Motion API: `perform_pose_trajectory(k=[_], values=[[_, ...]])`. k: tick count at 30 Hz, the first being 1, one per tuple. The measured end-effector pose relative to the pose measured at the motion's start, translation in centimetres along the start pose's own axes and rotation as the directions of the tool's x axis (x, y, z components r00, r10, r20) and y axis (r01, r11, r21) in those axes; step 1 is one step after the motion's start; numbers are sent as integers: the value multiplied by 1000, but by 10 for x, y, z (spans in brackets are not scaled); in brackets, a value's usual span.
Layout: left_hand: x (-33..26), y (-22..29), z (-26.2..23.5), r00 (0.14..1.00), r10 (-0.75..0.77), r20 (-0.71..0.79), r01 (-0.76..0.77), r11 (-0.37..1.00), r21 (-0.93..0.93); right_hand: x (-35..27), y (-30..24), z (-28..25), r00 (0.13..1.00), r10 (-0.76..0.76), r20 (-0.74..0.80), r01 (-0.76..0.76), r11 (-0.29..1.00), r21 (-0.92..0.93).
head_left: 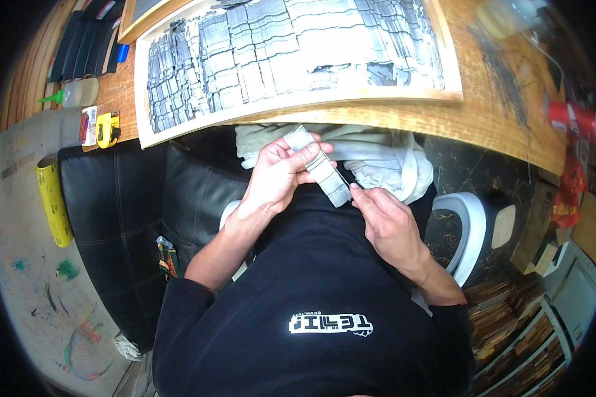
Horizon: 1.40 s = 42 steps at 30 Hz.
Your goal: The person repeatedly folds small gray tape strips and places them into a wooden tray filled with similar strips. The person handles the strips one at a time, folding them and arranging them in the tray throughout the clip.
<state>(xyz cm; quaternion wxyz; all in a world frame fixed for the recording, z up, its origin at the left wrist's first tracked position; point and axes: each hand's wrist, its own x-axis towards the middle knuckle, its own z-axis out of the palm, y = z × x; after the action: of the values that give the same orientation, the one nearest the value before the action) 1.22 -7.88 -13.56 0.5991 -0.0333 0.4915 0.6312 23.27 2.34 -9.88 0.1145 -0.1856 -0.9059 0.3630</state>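
Observation:
My left hand (276,173) is closed around a flat, narrow strip (326,178) of pale grey with darker cross lines, holding it at a slant above my lap. The thumb lies across its upper part. At the lower right end of the strip, my right hand (394,228) pinches a slim dark thing (344,177) against the strip's long edge; its kind is too small to make out. Ahead of my hands, a shallow wooden frame (458,73) on the table is filled with rows of similar grey and white striped pieces.
The wooden table (490,132) bears a yellow tape measure (108,130), a glue bottle (81,92) with a green tip and a red can (574,121). Pale cloth (391,172) hangs below its edge. A black padded seat (106,212) and a yellow roll (53,202) are at left.

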Motion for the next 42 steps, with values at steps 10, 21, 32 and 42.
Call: perform_pose_trajectory(k=[10, 21, 32, 42], values=[[-6, 12, 11, 969, -184, 163, 181, 983, 32, 0, 10, -16, 947, 58, 315, -251, 744, 620], [3, 26, 65, 930, -246, 273, 184, 955, 234, -32, -1, 2, 987, 146, -63, -70, 757, 650], [9, 38, 62, 908, -323, 266, 225, 913, 342, -28, -7, 15, 961, 214, -177, -58, 778, 626], [13, 33, 64, 920, -300, 254, 210, 921, 329, -28, -10, 21, 953, 234, -191, -51, 747, 663]])
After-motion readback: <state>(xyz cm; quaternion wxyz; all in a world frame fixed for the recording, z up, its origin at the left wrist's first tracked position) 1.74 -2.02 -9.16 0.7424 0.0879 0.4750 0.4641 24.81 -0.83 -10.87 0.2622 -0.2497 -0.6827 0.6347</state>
